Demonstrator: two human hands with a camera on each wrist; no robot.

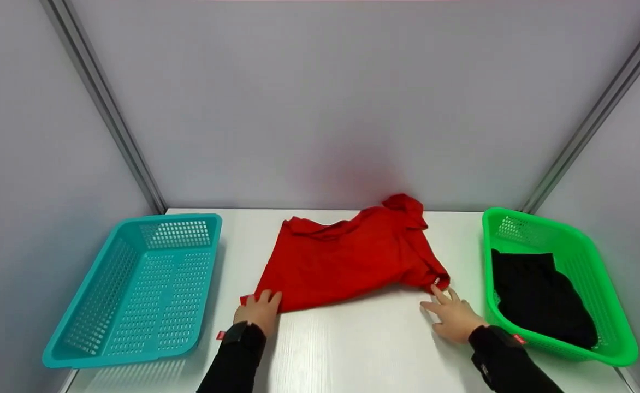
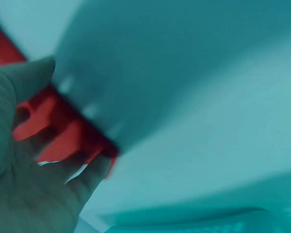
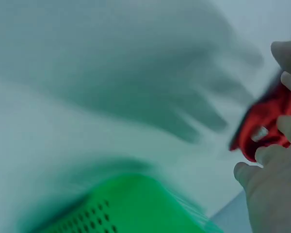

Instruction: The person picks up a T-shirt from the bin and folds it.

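A red T-shirt point(image 1: 347, 259) lies bunched and partly folded on the white table, with one piece raised against the back wall. My left hand point(image 1: 260, 311) rests on its near left corner. In the left wrist view those fingers point(image 2: 68, 170) lie across the red cloth, and the thumb is apart from them. Close to the shirt's right corner, my right hand point(image 1: 454, 316) has its fingers spread. A small white tag point(image 3: 259, 133) shows in the cloth there. Whether the right fingertips touch the fabric, I cannot tell.
To the left stands a turquoise plastic basket point(image 1: 213, 273) with nothing in it. On the right is a green basket point(image 1: 609, 295) holding a black folded garment point(image 1: 541, 297). Pale panels point(image 1: 320, 109) enclose the table point(image 1: 347, 349) at the back and sides.
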